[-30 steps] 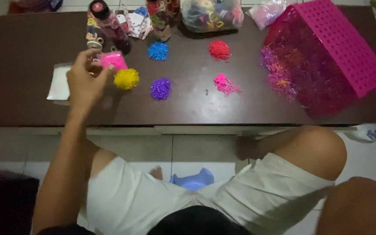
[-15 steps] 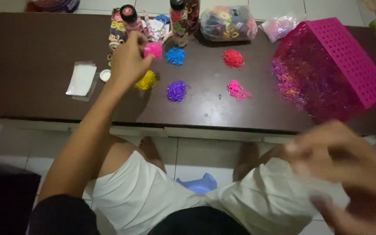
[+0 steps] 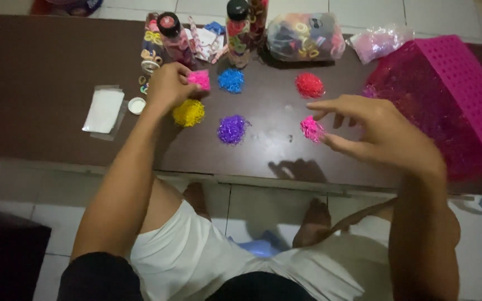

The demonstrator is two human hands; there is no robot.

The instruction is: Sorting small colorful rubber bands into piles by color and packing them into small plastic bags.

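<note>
Your right hand [image 3: 375,131] is coming in over the surface [image 3: 46,72] now; half a second ago it was only a blur low down near your knee. Your left hand [image 3: 168,86] is staying far out by the pink pile [image 3: 199,79], just as before.

The bright pink pile [image 3: 311,128] is sitting just to the left of your right hand's fingertips [image 3: 330,139], almost touching them. Your right hand is much nearer to it than your left. The little heap is roundish, with no clear long side.

Your right hand is hanging half open, fingers spread and bent, holding nothing. Your left hand is curling around the pink pile, fingers pinching at it. The yellow pile [image 3: 188,112] is lying right under that hand, the purple pile [image 3: 231,129] is resting between your two hands, and the pink basket [image 3: 464,83] is tipping on its side to your right.
</note>
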